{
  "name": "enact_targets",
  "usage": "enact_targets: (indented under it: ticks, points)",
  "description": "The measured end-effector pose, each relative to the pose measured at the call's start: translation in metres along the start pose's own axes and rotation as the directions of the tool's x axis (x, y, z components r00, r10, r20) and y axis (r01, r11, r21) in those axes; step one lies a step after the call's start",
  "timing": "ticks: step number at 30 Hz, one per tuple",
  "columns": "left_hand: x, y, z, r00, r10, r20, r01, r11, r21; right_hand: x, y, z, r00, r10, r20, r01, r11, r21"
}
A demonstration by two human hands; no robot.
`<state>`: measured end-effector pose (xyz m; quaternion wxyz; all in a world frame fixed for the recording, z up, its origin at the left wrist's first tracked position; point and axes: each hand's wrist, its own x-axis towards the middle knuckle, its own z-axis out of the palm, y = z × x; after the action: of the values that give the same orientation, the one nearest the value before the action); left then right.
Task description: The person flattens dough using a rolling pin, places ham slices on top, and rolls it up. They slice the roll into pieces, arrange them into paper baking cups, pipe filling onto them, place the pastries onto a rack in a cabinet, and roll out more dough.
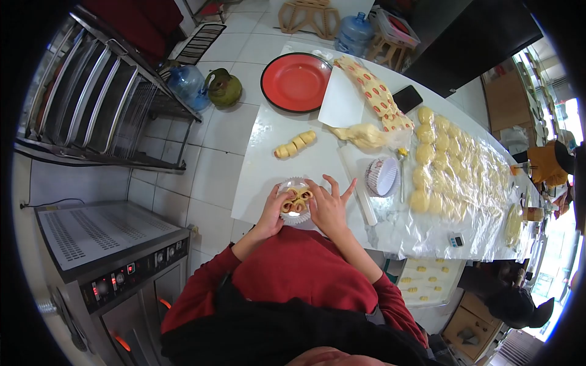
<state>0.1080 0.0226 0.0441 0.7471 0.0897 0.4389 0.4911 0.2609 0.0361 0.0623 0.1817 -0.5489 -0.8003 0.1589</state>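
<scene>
A: Item one, your left hand?
B: Your left hand [270, 210]: curled about the left side of the cup [295, 219], fingers bent and close together, tips at the rim by the rolls [297, 200]. Exact pinch: cannot tell.

A: Item two, your right hand?
B: Your right hand [328, 207]: at the cup's right side, fingers spread and raised, the near ones by the rolls. Thumb: partly hidden, its contact cannot be told.

A: The cup and its contents?
B: One cup, fluted, on the table [259, 183] at its near edge, between your hands. Rolls, several, set close together inside, dark filling showing at their ends.

A: Ahead of your hands?
B: One row of dough pieces [295, 144], lying slantwise. Beyond it, one plate [297, 82], red, black-rimmed. Beside the plate, one white sheet [342, 100].

A: To your right?
B: One long white bar [359, 186]; next, stacked cups [383, 177]; one brush [402, 160]. Farther ahead, one patterned wrap [372, 88], one lump of dough [363, 135], one black phone [408, 98].

A: Far right?
B: Dough balls [441, 160], in rows under clear film; one small timer [456, 240] near the table's edge.
</scene>
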Motion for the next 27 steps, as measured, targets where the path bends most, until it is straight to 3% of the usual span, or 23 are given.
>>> enact_targets:
  ticks: [5,10,11,13,14,15,16,17,19,20,22,25,27]
  points:
    - [0.009,-0.003,0.001,0.999,0.046,0.022,-0.047,0.998,0.051,-0.003,0.002,0.003,0.991,0.109,0.078,-0.121,0.976,0.181]
    - [0.036,-0.014,0.01,0.998,-0.024,0.056,0.015,0.987,0.158,-0.005,0.007,-0.022,0.984,0.093,-0.152,-0.077,0.991,0.107]
    - [0.045,-0.019,0.012,0.997,0.012,0.078,-0.031,0.967,0.252,-0.005,0.013,-0.029,0.979,0.095,-0.179,-0.075,0.991,0.113]
    - [0.06,-0.026,0.018,0.988,0.086,0.131,-0.135,0.895,0.426,-0.006,0.037,-0.044,0.912,0.257,-0.32,-0.148,0.933,0.328]
    - [0.064,-0.027,0.022,0.979,0.114,0.17,-0.198,0.741,0.642,-0.006,0.05,-0.054,0.864,0.338,-0.373,-0.16,0.887,0.434]
    - [0.065,-0.024,0.031,0.968,0.135,0.214,-0.253,0.533,0.808,-0.004,0.06,-0.064,0.779,0.407,-0.478,-0.219,0.89,0.4]
    - [0.064,-0.02,0.041,0.954,0.148,0.262,-0.294,0.285,0.912,-0.004,0.073,-0.071,0.765,0.483,-0.427,-0.304,0.854,0.421]
    - [0.062,-0.017,0.052,0.842,0.346,0.415,-0.466,0.077,0.881,-0.004,0.087,-0.074,0.743,0.554,-0.376,-0.385,0.812,0.438]
    - [0.058,-0.016,0.078,0.436,0.564,0.701,-0.598,-0.401,0.694,-0.008,0.12,-0.067,0.814,0.575,-0.078,-0.402,0.656,0.639]
    - [0.063,-0.021,0.085,0.542,0.512,0.666,-0.683,-0.194,0.704,-0.01,0.135,-0.06,0.836,0.544,0.074,-0.425,0.556,0.715]
    - [0.076,-0.034,0.101,0.708,0.34,0.619,-0.702,0.249,0.667,-0.01,0.152,-0.052,0.846,0.496,0.196,-0.422,0.399,0.814]
    - [0.091,-0.048,0.121,0.777,0.258,0.574,-0.62,0.473,0.626,-0.008,0.165,-0.052,0.843,0.437,0.312,-0.442,0.233,0.866]
    - [0.099,-0.056,0.123,0.781,0.232,0.579,-0.607,0.497,0.62,-0.005,0.171,-0.055,0.836,0.415,0.358,-0.459,0.172,0.872]
